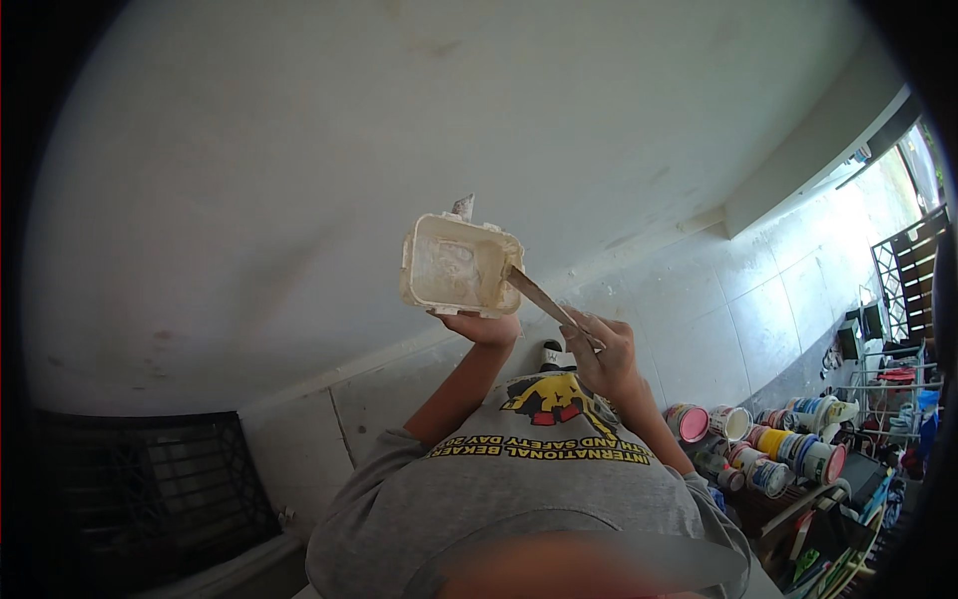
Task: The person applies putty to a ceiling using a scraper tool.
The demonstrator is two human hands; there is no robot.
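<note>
STEP: loading filler, by my reading | left hand (481,326) grip cups tub (459,266) from below, frame centre | right hand (602,349) at 4 o'clock pinches putty knife (539,297), blade inside tub | NEXT: scoop, lift blade clear toward wall (299,150)

Plastic tub (459,268): matt, crusted with dried white paste. Putty knife (544,298): smeared metal blade. Wall (299,150): smooth, matt white.

White wall (299,150); tiled floor (758,309) (sunlit)
</note>
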